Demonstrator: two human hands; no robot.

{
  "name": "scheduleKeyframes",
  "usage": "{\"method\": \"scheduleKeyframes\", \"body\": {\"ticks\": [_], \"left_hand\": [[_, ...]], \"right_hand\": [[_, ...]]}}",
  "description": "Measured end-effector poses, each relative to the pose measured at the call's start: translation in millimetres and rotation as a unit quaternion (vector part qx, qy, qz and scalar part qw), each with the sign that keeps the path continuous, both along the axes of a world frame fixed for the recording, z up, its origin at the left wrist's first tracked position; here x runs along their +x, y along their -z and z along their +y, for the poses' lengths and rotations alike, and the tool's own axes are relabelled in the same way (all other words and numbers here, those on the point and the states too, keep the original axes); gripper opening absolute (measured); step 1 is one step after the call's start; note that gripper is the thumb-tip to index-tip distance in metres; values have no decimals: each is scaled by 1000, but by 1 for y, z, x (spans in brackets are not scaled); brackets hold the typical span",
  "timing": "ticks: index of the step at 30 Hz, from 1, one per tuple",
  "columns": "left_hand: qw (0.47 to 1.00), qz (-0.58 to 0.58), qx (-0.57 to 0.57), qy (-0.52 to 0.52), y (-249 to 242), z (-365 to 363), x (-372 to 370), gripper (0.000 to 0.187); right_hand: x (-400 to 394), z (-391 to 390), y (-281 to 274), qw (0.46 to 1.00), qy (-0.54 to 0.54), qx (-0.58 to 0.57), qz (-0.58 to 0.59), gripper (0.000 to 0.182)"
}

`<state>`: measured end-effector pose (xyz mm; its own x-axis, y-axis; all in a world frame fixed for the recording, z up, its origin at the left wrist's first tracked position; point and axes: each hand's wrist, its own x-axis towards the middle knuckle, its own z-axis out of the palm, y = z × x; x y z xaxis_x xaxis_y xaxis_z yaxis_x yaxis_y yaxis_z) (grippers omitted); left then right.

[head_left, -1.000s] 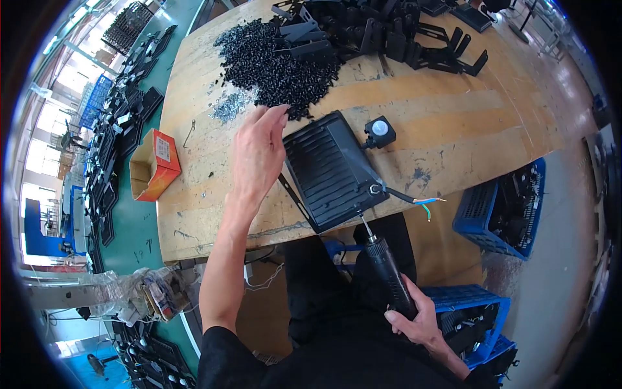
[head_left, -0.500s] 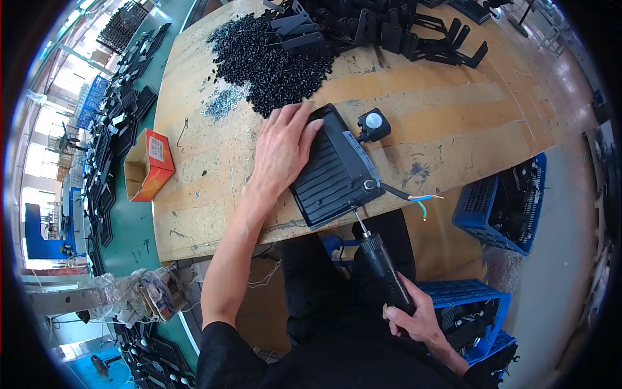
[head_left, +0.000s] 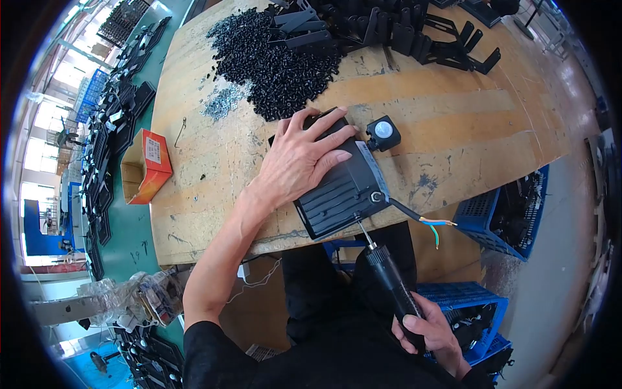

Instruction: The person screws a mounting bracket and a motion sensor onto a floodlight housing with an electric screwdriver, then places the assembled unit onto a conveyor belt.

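Closest in, the right hand (head_left: 429, 332) is wrapped tight around a black electric screwdriver (head_left: 392, 295), fingers clenched on the grip down below the bench edge, and the bit runs up to the near edge of the floodlight housing (head_left: 343, 188), looks like it's touching there but I can't tell if it's actually seated in a screw. The housing lies flat, ribbed back up, right at the near edge of the wooden bench (head_left: 453, 129), one corner just about hanging over. The left hand (head_left: 301, 159) is spread flat on top of the housing, fingers released and splayed, pressing rather than gripping. I'd guess the housing is stiff cast metal, fairly heavy for its size, not fragile, and the fins give decent grip, so palm-down on the ribs or pinching the long sides seems the way to hold it. Softer bits: the cable (head_left: 421, 220) with bare wire ends dangling off the bench to the right of the housing, and the little sensor head (head_left: 383, 133) just beyond it, I wouldn't grab by those. Further back from the housing there's a big heap of black screws (head_left: 272, 58) and a pile of black brackets (head_left: 402, 29); left of it an orange carton (head_left: 148, 165) near the bench's side edge. Open bench is mostly to the right of the housing, blue crates (head_left: 502, 214) below that side
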<state>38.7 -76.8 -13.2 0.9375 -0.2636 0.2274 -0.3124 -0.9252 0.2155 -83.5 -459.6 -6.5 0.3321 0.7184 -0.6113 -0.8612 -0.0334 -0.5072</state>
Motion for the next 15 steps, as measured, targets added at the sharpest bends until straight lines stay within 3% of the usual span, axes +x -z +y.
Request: {"method": "scheduleKeyframes", "body": {"ticks": [12, 14, 15], "left_hand": [[1000, 7, -12, -9, -3, -4, -1, 41], [1000, 6, -12, -13, -4, -5, -2, 42], [1000, 7, -11, -7, -5, -5, -3, 44]], "right_hand": [[15, -4, 10, 991, -28, 71, 107, 74], [14, -8, 30, 928, 30, 265, 259, 74], [16, -8, 29, 942, 34, 234, 239, 74]]}}
